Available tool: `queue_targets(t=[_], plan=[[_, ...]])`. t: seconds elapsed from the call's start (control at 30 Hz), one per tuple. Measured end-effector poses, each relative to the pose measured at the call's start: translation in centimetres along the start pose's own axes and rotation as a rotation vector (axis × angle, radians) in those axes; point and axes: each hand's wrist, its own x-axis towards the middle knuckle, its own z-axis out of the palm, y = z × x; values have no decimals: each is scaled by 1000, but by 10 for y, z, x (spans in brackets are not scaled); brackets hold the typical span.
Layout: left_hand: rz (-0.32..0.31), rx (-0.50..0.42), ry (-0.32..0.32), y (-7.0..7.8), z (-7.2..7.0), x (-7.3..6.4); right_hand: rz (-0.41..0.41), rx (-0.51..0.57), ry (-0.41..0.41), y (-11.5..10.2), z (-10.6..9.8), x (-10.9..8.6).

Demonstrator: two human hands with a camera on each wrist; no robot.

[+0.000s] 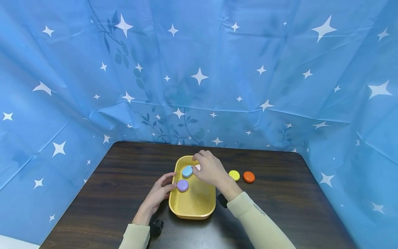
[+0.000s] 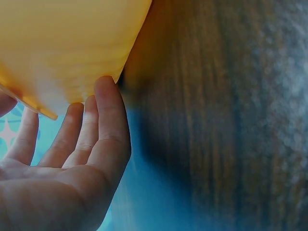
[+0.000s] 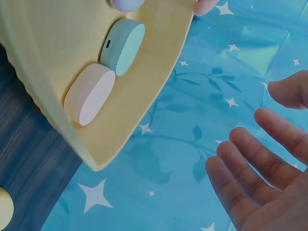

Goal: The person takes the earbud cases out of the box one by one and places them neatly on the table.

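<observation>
A yellow tray (image 1: 194, 204) stands on the table. My left hand (image 1: 160, 190) holds its left side, fingers against the outer wall and thumb at the rim; the left wrist view shows the fingers (image 2: 111, 110) touching the yellow wall. Inside lie a purple round piece (image 1: 182, 185), a light blue oval piece (image 1: 187, 171) and a whitish oval piece (image 3: 90, 94), which touches the blue one. The blue oval piece (image 3: 122, 46) has a small dark slot in its side. Over the tray's far right part hovers my right hand (image 1: 209, 168), its spread fingers holding nothing in the right wrist view.
A yellow round piece (image 1: 234, 175) and an orange round piece (image 1: 248, 177) lie on the dark wooden table (image 1: 273, 214), right of the tray. A blue star-patterned curtain (image 1: 217, 86) hangs behind the table and at its sides.
</observation>
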Motion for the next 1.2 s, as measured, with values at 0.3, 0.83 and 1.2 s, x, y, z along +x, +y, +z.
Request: queue_targets(t=[0.3, 0.83, 1.2], plan=[[-2, -5, -3, 0, 0, 1, 12, 2, -51, -6, 8, 4], [3, -3, 0, -1, 0, 1, -56, -52, -124, -7, 32, 8], [7, -5, -3, -3, 0, 1, -49, -44, -183, -14, 37, 11]])
